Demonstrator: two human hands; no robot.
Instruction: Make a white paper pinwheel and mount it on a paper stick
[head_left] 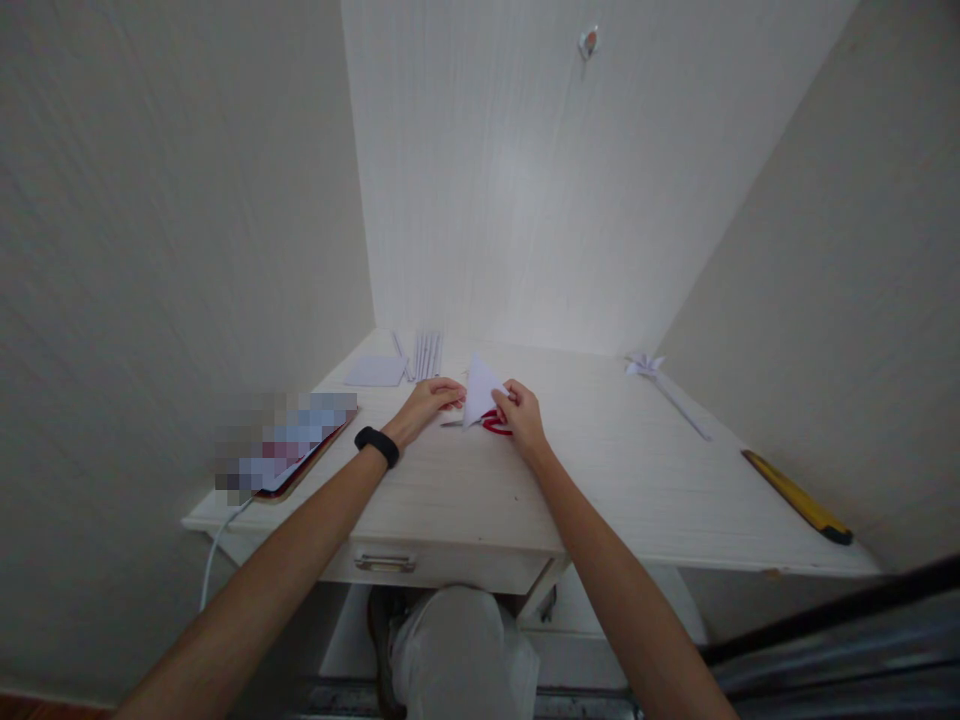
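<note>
A folded white paper triangle (482, 388) stands tilted up between my hands, its point toward the back wall. The thumb and fingers of my right hand (523, 412) pinch its right side. At its left edge is my left hand (433, 400), fingers drawn together on the paper; their exact grip is small in view. Red-handled scissors (497, 424) lie on the table just under and behind the paper, blades pointing left. My right hand partly covers their handles.
Flat paper sheets (376, 371) and several thin white paper sticks (428, 356) lie at the back left. A paper pinwheel (645, 365) on a stick rests at right, beyond a long yellow tool (795, 494). A blurred-out tablet-like device (309, 455) with a white cable (212, 560) sits left.
</note>
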